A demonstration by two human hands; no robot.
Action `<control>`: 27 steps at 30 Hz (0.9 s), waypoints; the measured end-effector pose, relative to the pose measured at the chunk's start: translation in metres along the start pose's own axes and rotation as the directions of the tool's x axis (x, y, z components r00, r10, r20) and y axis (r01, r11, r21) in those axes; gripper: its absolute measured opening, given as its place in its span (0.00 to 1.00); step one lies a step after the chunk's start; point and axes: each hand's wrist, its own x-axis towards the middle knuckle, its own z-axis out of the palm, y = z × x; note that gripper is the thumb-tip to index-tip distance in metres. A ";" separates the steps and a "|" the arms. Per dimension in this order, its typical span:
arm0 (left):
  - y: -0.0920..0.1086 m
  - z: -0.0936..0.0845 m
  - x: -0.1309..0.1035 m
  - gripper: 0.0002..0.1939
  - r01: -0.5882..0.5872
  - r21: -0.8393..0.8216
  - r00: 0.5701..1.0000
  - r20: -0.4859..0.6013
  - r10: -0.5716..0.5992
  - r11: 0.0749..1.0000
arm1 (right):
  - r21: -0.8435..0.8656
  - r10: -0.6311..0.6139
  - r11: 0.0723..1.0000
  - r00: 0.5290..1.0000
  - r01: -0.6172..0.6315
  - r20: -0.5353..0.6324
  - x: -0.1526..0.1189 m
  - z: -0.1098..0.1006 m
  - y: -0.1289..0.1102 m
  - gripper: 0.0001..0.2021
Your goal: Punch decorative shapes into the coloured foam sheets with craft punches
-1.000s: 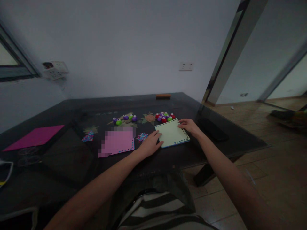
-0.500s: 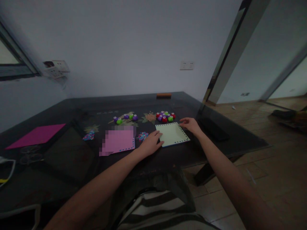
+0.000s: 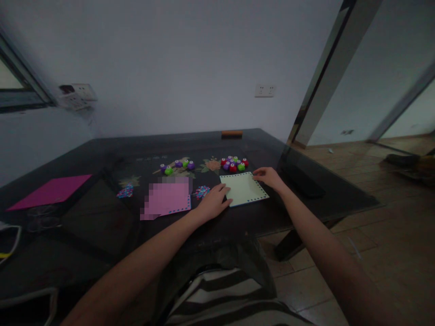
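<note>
A pale yellow-green card (image 3: 242, 190) with small dark dots along its edges lies on the dark table in front of me. My left hand (image 3: 214, 203) rests over its left edge, thumb and fingers spread apart. At the card's upper right edge, my right hand (image 3: 269, 178) has its thumb and fingertips drawn together, touching the border. Anything between those fingertips is too small to make out. Beyond the card sits a cluster of red, purple and green eye-topped pieces (image 3: 233, 164). A pile of tiny pink, blue and white bits (image 3: 203, 192) lies beside my left hand.
To the left lies a partly blurred pink card (image 3: 173, 195) with blue dots. Farther left are another small pile (image 3: 125, 191) and a magenta sheet (image 3: 54, 190). More purple and green pieces (image 3: 178, 166) stand behind. A brown block (image 3: 232, 134) is at the table's back edge.
My right hand's fingertips have moved slightly left and down onto the card's upper right border. My left hand stays on the left edge.
</note>
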 end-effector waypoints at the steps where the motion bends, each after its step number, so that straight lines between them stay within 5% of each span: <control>1: 0.000 0.000 0.000 0.24 0.001 0.002 1.000 0.001 -0.001 1.000 | -0.008 0.000 1.000 1.000 0.000 0.008 0.000 0.000 -0.001 0.14; 14: 0.003 -0.007 0.003 0.21 -0.028 -0.042 0.997 -0.079 0.025 0.999 | 0.005 0.015 1.000 1.000 -0.015 0.008 -0.005 -0.001 -0.007 0.11; 21: 0.012 -0.051 0.004 0.16 -0.148 -0.137 0.981 -0.147 0.128 0.979 | -0.026 -0.099 0.995 0.974 0.096 -0.201 -0.009 -0.009 -0.026 0.09; 24: -0.008 -0.079 0.000 0.14 -0.181 -0.090 0.968 -0.194 0.161 0.979 | 0.012 -0.224 0.973 0.956 0.230 -0.189 -0.017 -0.009 -0.056 0.08; 27: -0.055 -0.101 -0.013 0.13 -0.105 -0.013 0.972 -0.212 0.100 0.994 | 0.062 -0.354 0.930 0.928 0.363 -0.119 -0.024 0.001 -0.093 0.07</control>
